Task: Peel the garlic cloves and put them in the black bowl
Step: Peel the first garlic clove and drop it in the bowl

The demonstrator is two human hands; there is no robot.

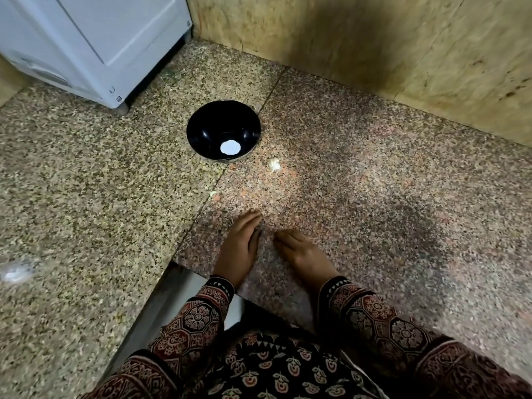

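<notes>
Granite counter (374, 197): my left hand (240, 246) and right hand (299, 253) rest flat, holding nothing; garlic (274, 165) near black bowl (201, 125), axis unclear.

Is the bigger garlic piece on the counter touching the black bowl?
Apart. The head view shows a strip of bare counter between the bigger garlic piece and the black bowl.

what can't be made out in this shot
All in the head view:
Under the left hand and right hand: hidden by their backs.
Garlic beside the black bowl: too small to tell peeled or not.
White speck nearer the hands: too small to name.
White blob at the left edge: blurred.
</notes>
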